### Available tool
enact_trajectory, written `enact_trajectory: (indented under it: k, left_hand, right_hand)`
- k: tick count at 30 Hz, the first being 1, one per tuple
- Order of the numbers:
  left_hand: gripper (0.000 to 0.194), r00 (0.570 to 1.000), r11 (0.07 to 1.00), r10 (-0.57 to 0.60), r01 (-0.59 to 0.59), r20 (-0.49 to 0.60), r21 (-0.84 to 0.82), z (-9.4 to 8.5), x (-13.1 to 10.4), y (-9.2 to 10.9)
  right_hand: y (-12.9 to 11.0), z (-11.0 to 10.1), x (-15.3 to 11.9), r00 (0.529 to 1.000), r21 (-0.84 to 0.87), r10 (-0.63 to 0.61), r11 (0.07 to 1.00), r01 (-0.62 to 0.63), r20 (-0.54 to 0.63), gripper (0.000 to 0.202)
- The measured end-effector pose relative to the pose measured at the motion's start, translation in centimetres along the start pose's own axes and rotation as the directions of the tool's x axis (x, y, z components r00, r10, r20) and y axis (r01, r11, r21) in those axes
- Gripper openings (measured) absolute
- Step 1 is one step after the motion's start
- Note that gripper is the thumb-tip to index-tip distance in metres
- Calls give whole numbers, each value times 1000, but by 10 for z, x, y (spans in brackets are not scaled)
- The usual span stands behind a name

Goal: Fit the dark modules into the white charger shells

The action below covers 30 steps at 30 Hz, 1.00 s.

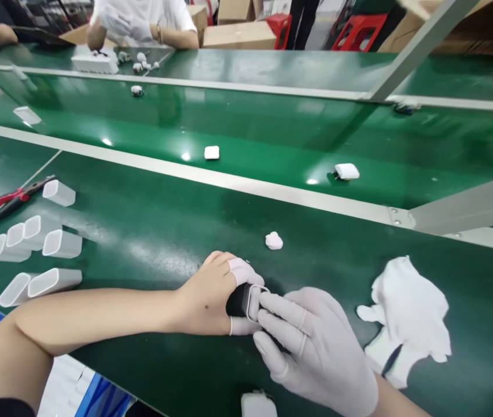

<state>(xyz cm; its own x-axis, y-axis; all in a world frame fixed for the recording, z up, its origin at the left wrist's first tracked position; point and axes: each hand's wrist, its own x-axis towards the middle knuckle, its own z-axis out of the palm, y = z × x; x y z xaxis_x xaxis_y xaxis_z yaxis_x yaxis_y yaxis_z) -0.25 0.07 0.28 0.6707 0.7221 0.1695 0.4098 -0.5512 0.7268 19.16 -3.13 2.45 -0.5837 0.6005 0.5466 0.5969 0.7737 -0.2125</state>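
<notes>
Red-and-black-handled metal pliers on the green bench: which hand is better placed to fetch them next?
Left, probably: the left hand is nearer the pliers, though it grips a black object; the white-gloved right hand would reach across it.

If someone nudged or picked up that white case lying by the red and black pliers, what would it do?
The white case would probably slide rather than roll, since its sides look flattish with rounded corners. It looks like hollow plastic with an open end, so I'd expect it to be light for its size. It seems to hold its boxy shape, which suggests it is fairly stiff.
</notes>
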Motion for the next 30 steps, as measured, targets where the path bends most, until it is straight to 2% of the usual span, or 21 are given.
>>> enact_trajectory:
  k: [6,8,11,14,16,18,20,23,26,30]
  left_hand:
    - [46,1000,1000,-9,8,15,11,1,-2,-4]
    - [46,1000,1000,-16,15,15,21,0,-2,-4]
    - [44,999,999,-27,26,24,34,-2,-1,0]
    - [42,999,999,-45,45,-4,23,-4,1,3]
    - [42,998,999,-50,50,-27,-5,-5,0,4]
    - [43,998,998,-44,42,-52,-42,-4,-1,2]
    - [42,996,996,-39,33,-77,-84,-4,-2,0]
    - [40,995,983,-34,16,-94,-185,-4,-5,-1]
    - [37,998,954,-33,17,-48,-300,-4,-6,0]
    - [32,990,905,-110,135,85,-404,-5,-7,1]
  right_hand:
    - [-7,6,8,999,-88,44,995,-44,-2,35]
    - [-6,7,7,999,-70,38,997,-39,-23,34]
    - [2,7,0,997,162,50,986,-39,-64,26]
    - [12,7,-10,961,416,242,894,-167,-135,14]
    - [14,7,-16,922,440,339,868,-228,-189,11]
    - [12,8,-18,936,392,288,899,-193,-200,18]
    - [6,9,-16,974,357,161,929,-94,-162,30]
    - [-3,13,-11,992,336,15,941,28,-126,43]
    - [-9,16,-10,992,300,0,953,37,-123,41]
    - [-15,16,-11,994,314,60,949,-27,-94,30]
